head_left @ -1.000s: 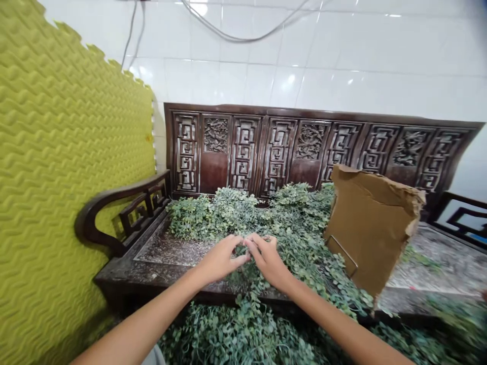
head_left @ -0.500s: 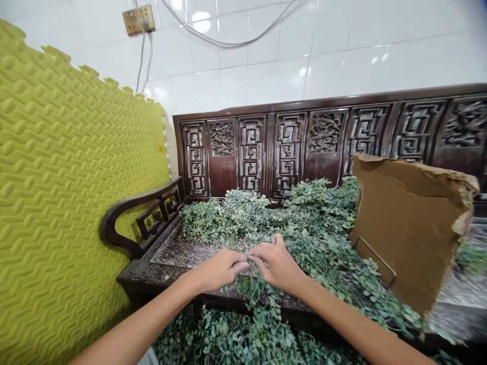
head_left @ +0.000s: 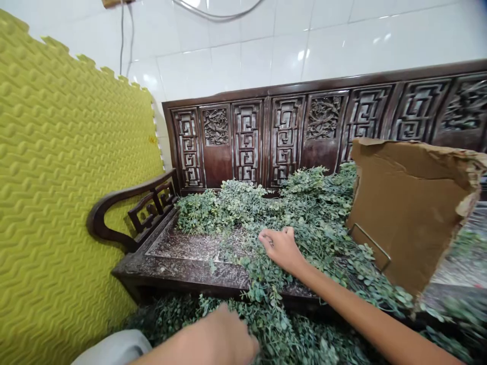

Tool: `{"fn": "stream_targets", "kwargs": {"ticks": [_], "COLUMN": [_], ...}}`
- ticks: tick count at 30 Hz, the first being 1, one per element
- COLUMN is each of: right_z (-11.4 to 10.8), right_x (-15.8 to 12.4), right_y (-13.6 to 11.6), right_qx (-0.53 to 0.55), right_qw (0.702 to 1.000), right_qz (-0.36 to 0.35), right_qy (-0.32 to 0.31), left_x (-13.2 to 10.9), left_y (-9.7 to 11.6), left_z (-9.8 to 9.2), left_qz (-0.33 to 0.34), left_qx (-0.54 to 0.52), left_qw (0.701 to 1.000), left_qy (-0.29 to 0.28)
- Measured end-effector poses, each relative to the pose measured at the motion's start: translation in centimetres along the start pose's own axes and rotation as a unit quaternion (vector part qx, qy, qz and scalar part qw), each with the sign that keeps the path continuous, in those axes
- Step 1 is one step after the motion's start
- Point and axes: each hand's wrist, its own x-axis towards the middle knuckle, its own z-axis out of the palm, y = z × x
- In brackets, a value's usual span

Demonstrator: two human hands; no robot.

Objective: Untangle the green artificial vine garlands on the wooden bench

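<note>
1. Right hand (head_left: 280, 250), fingers pinched, over leaves (head_left: 319, 203) on the bench (head_left: 198, 270); I can't tell if they're gripping any.
2. Left hand (head_left: 222, 337), blurred, over lower leaves (head_left: 277, 324); fingers unclear.
3. Seemingly picking through leaves; next needs a light pinch.

And the left hand (head_left: 224, 337) is a smear down low, its grip unreadable, its forearm (head_left: 167, 352) sliced by the bottom edge, which also clips the lower foliage (head_left: 292, 332)! Whatever the right hand (head_left: 280, 248) may pinch is too small to tell, while brown cardboard (head_left: 407, 213) blocks part of the carved backrest (head_left: 216, 165), itself running off the right side.
</note>
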Motion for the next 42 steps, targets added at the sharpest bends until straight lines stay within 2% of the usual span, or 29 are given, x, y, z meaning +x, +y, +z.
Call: {"fn": "stream_targets", "kwargs": {"ticks": [1, 3, 5, 6, 8, 10, 11, 13, 16, 18, 21, 25, 31, 35, 38, 42], "right_z": [-0.1, -0.4, -0.8, -0.9, -1.3, -1.6, -1.7, -2.0, -2.5, -2.7, -3.0, -3.2, -3.4, -3.8, -3.9, -3.7], "right_x": [-0.1, -0.2, -0.2, -0.2, -0.1, -0.1, -0.1, -0.1, -0.2, -0.4, -0.7, -1.0, -1.2, -1.4, -1.4, -1.4], "right_y": [-0.2, -0.6, -1.0, -1.2, -1.8, -2.5, -2.8, -3.4, -3.8, -3.7, -3.3, -2.9, -3.1, -3.5, -3.7, -3.8], "right_qx": [0.003, 0.014, 0.035, 0.046, 0.067, 0.081, 0.087, 0.098, 0.101, 0.099, 0.103, 0.104, 0.104, 0.114, 0.121, 0.122], "right_qw": [1.0, 1.0, 0.999, 0.998, 0.997, 0.996, 0.996, 0.994, 0.993, 0.993, 0.993, 0.994, 0.993, 0.993, 0.992, 0.992], "right_qz": [-0.001, 0.002, 0.004, 0.003, -0.005, -0.019, -0.026, -0.04, -0.055, -0.059, -0.052, -0.043, -0.045, -0.036, -0.036, -0.042], "right_qy": [-0.007, -0.018, -0.029, -0.033, -0.034, -0.029, -0.026, -0.022, -0.014, -0.011, -0.008, 0.006, 0.016, 0.007, 0.011, 0.009], "left_x": [-0.1, -0.3, -0.2, 0.0, 0.7, 1.5, 1.8, 2.1, 2.0, 1.8, 1.6, 1.7, 2.4, 2.4, 2.6, 3.3], "left_y": [-0.8, -2.1, -2.8, -2.9, -3.2, -3.4, -3.5, -3.8, -4.3, -4.6, -5.2, -5.9, -6.1, -5.6, -5.1, -4.6], "left_z": [-1.1, -3.8, -6.1, -6.9, -7.6, -7.5, -7.2, -6.8, -6.9, -7.2, -7.4, -6.9, -6.7, -6.8, -6.4, -5.3], "left_qz": [-0.045, -0.125, -0.144, -0.148, -0.153, -0.16, -0.162, -0.165, -0.171, -0.173, -0.17, -0.11, -0.079, -0.061, -0.086, -0.105], "left_qx": [0.038, 0.076, 0.065, 0.06, 0.061, 0.076, 0.085, 0.097, 0.082, 0.064, 0.038, -0.033, -0.04, -0.104, -0.155, -0.137], "left_qw": [0.998, 0.989, 0.987, 0.987, 0.983, 0.97, 0.966, 0.966, 0.977, 0.981, 0.98, 0.983, 0.988, 0.986, 0.977, 0.977], "left_qy": [0.013, -0.013, -0.022, 0.002, 0.087, 0.167, 0.185, 0.172, 0.092, 0.064, 0.095, 0.147, 0.13, 0.116, 0.117, 0.127]}}
